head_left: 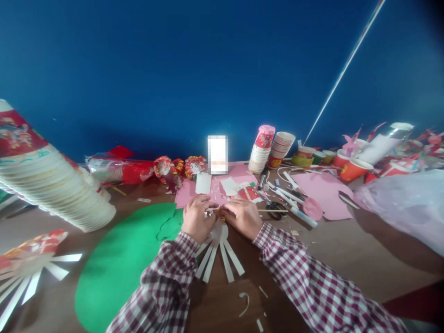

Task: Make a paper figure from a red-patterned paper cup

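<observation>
Side by side at the middle of the table, my left hand (pixel 200 217) and my right hand (pixel 243 215) pinch at the upper edge of a paper cup cut into strips (pixel 219 236). Its white strips fan out towards me below my fingers. The fingertips hide what exactly is pinched between them. A small yellow and red printed bit shows under my right fingers. From beside my right hand a thin wooden stick (pixel 272 211) runs to the right, over black-handled scissors (pixel 277 213); whether the hand holds it I cannot tell.
A green paper sheet (pixel 121 273) lies left, beside another cut cup (pixel 31 263) and a tall leaning cup stack (pixel 58 185). Pink paper (pixel 321 192), markers (pixel 301 216) and more cup stacks (pixel 281 148) are towards the blue wall. A plastic bag (pixel 409 203) sits right.
</observation>
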{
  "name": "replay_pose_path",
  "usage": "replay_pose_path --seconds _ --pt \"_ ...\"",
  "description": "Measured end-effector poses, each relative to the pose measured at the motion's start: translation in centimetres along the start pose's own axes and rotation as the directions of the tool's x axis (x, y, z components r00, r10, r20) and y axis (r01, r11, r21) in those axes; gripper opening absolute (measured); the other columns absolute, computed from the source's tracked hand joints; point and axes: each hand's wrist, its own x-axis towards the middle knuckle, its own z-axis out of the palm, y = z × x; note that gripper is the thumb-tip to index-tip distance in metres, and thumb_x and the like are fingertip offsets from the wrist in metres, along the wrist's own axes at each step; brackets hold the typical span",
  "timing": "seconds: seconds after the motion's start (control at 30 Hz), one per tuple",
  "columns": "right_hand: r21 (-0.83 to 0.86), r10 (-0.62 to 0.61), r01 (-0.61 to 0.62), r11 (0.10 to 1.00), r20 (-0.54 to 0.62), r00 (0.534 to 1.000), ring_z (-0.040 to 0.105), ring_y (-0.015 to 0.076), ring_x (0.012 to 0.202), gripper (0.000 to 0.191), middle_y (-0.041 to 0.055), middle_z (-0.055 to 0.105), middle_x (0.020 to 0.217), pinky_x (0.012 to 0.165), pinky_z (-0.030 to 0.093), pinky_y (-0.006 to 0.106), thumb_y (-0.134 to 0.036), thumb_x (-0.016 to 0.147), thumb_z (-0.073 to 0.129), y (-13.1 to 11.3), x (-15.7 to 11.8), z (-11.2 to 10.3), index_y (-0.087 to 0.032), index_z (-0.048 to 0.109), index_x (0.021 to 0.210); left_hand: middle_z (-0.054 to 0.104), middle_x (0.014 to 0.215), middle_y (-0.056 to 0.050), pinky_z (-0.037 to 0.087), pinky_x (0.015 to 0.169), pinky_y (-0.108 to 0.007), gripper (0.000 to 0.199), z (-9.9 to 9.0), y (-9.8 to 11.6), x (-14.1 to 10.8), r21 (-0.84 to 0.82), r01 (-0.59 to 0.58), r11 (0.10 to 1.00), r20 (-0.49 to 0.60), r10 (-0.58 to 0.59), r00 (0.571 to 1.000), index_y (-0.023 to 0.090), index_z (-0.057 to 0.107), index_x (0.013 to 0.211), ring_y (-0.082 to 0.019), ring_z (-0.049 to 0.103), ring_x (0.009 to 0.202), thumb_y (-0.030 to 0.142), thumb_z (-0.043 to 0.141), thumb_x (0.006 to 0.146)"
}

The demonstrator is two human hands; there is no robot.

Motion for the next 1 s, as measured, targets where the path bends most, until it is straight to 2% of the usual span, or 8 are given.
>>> replay_pose_path --seconds 0.13,0.27,0.37,0.47,0.57,0.7,0.83,1.0 --pt "0.019 0.019 -0.019 1.0 -0.026 0.999 0.057 0.0149 0.077 0.013 0.0031 0.065 0.08 0.071 0.04 0.024 -0.026 0.083 0.053 0.2 0.0 -0.1 -0.018 0.063 0.082 0.057 0.111 -0.011 0.036 0.095 -0.038 0.044 -0.4 -0.3 0.3 -0.061 -0.014 0.998 -0.07 0.01 0.998 0.016 0.059 0.105 -0.024 0.048 0.108 0.039 0.062 0.067" --pt "0.029 0.042 -0.041 0.999 -0.028 0.999 0.058 0.0142 0.076 0.013 0.003 0.066 0.079 0.069 0.041 0.023 -0.026 0.083 0.053 0.2 -0.1 -0.1 -0.019 0.064 0.082 0.054 0.112 -0.013 0.036 0.094 -0.041 0.044 -1.1 -0.4 0.3 -0.024 -0.013 1.0 -0.274 0.006 0.962 0.013 0.055 0.108 -0.026 0.046 0.109 0.04 0.055 0.073" --pt "0.038 0.051 -0.05 0.998 -0.026 0.998 0.058 0.0139 0.073 0.015 0.0027 0.065 0.075 0.067 0.041 0.023 -0.027 0.083 0.052 0.1 0.0 -0.2 -0.019 0.065 0.081 0.056 0.107 -0.011 0.039 0.092 -0.039 0.029 -1.2 0.0 -0.1 0.018 -0.145 0.989 -0.327 0.143 0.934 0.016 0.06 0.101 -0.024 0.049 0.105 0.032 0.052 0.077" --pt "0.045 0.042 -0.041 0.998 -0.024 0.999 0.057 0.0145 0.072 0.015 0.0027 0.065 0.074 0.067 0.041 0.023 -0.026 0.083 0.052 0.1 0.0 -0.3 -0.019 0.065 0.081 0.063 0.095 -0.007 0.045 0.081 -0.031 0.021 -0.8 0.4 -0.5 -0.092 -0.227 0.97 -0.181 0.208 0.961 0.018 0.062 0.094 -0.018 0.057 0.09 0.024 0.047 0.08" --pt "0.048 0.016 -0.015 0.999 -0.007 1.0 0.057 0.0153 0.074 0.013 0.0035 0.065 0.077 0.068 0.041 0.025 -0.024 0.083 0.052 0.1 -0.1 -0.3 -0.019 0.064 0.084 0.064 0.097 -0.008 0.049 0.062 -0.027 0.029 -0.1 0.5 -0.7 -0.249 -0.063 0.967 -0.002 0.064 0.998 0.018 0.057 0.105 -0.013 0.06 0.064 0.026 0.05 0.078" --pt "0.035 0.007 -0.007 0.999 0.005 1.0 0.057 0.0157 0.075 0.015 0.0045 0.064 0.077 0.067 0.04 0.025 -0.027 0.084 0.051 0.0 -0.1 -0.3 -0.018 0.063 0.083 0.065 0.093 -0.007 0.045 0.043 -0.021 0.04 0.3 0.3 -0.7 -0.487 0.169 0.857 0.226 -0.062 0.972 0.019 0.047 0.116 -0.007 0.051 0.042 0.027 0.049 0.077" --pt "0.037 0.007 -0.008 0.999 0.026 1.0 0.057 0.0152 0.075 0.016 0.0039 0.064 0.078 0.067 0.04 0.024 -0.027 0.085 0.05 0.0 0.0 -0.3 -0.018 0.063 0.084 0.064 0.087 -0.008 0.046 0.043 -0.021 0.041 0.1 0.7 -0.6 -0.583 0.28 0.763 0.294 -0.123 0.948 0.014 0.05 0.111 -0.009 0.055 0.05 0.026 0.054 0.072" --pt "0.043 -0.015 0.013 0.999 0.046 0.999 0.057 0.0153 0.076 0.016 0.0037 0.065 0.079 0.07 0.04 0.025 -0.025 0.085 0.049 0.2 -0.1 -0.1 -0.018 0.063 0.084 0.063 0.082 -0.007 0.044 0.041 -0.019 0.042 -0.3 0.9 -0.4 -0.574 0.321 0.754 0.307 -0.165 0.937 0.013 0.05 0.111 -0.008 0.053 0.046 0.022 0.054 0.07"
